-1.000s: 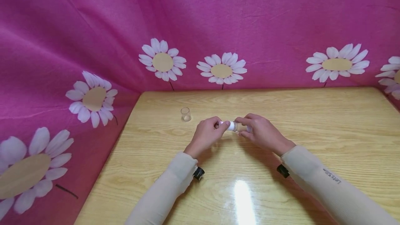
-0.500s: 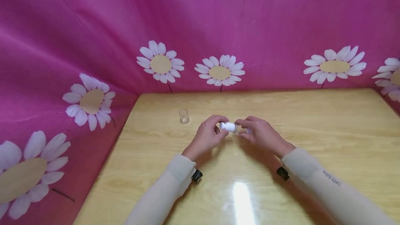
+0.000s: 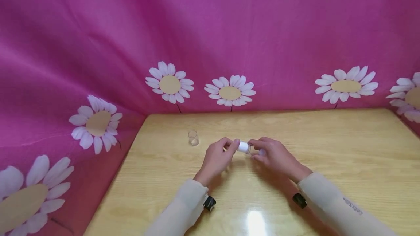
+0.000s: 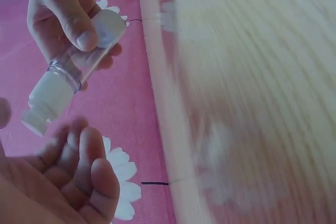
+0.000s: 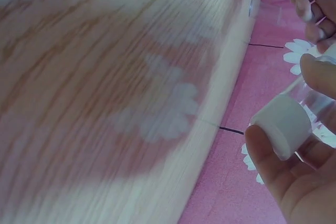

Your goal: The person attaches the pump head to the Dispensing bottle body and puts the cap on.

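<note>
My right hand (image 3: 275,154) grips a small clear bottle (image 4: 86,61) by its see-through body, thumb on one side and fingers on the other. The bottle lies nearly level above the table, its white bottom end (image 5: 283,124) towards my right palm. Its stepped white cap (image 4: 50,98) points at my left hand (image 3: 218,157). In the left wrist view, the loosely bent left fingers (image 4: 89,156) stand just off the cap's narrow tip, with the thumb on its other side. From the head view, the left thumb overlaps the cap's end.
A small clear cup-shaped piece (image 3: 193,138) stands on the wooden table (image 3: 344,148), beyond my left hand. Pink cloth (image 3: 279,39) with white daisies hangs behind the table and along its left side.
My left fingers spread away from the cap half a second ago, and the thumb now overlaps its end again. The right hand keeps its hold on the bottle. The head view has tilted up.
</note>
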A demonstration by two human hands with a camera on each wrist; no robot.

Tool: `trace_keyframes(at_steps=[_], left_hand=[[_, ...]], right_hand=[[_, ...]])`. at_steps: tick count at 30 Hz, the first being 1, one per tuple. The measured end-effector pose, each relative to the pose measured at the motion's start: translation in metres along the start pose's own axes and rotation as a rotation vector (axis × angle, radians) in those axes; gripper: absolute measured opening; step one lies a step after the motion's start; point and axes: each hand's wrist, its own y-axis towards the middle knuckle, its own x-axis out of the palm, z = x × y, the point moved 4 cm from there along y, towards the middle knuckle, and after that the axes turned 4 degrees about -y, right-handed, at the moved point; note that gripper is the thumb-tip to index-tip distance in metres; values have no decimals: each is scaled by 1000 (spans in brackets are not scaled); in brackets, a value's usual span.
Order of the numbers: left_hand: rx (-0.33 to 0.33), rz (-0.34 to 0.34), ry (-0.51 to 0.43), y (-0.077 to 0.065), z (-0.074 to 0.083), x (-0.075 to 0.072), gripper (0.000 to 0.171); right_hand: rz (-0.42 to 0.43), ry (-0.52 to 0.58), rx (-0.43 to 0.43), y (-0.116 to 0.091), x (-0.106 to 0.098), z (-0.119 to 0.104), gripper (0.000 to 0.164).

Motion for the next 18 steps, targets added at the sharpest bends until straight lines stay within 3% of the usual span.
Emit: trace_keyframes(at_steps=[5, 12, 18], left_hand=[[21, -7, -21, -1, 0, 2, 31], [-26, -35, -77, -7, -7, 4, 24], [57, -101, -73, -3, -4, 3, 25]], right_hand=[[17, -4, -44, -1, 1, -2, 38], [10, 19, -59, -2, 6, -3, 37], [77, -28, -106, 0, 4, -4, 35]])
